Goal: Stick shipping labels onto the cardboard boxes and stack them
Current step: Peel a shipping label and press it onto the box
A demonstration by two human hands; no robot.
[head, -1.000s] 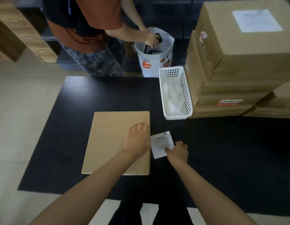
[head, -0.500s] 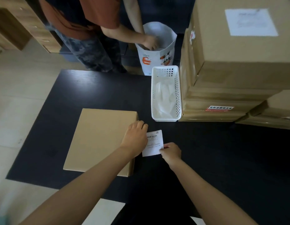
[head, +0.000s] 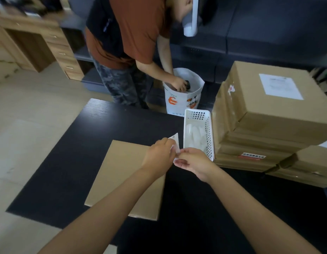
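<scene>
The flat cardboard box (head: 122, 173) lies on the black table (head: 54, 173), left of the white basket (head: 197, 132), broad face up and bare; no label is on it yet. That flat, near position presumably gives a firm surface for pressing a label down.

Just right of the box's far corner and left of the basket, both hands meet on the shipping label (head: 174, 142), which is lifted clear of the table. The left hand (head: 159, 155) pinches one edge with curled fingers; the right hand (head: 192, 162) pinches the lower edge from the other side. The label stands tilted, one corner pointing up. The two opposed pinches suggest the backing is being peeled away, though the separation itself is too small to confirm.

The basket stands upright against the left side of the box stack (head: 265, 125) and holds pale, translucent pieces, likely spent backings or supplies; I cannot tell which. The stack, right of the basket, already carries a white label (head: 279, 86) on its top box, so it appears to be the destination for the flat box.

Behind the basket, a second person (head: 133, 43) reaches into a white printed bag (head: 182, 99).

Judgement: labelling of this box is pending; stacking follows.
</scene>
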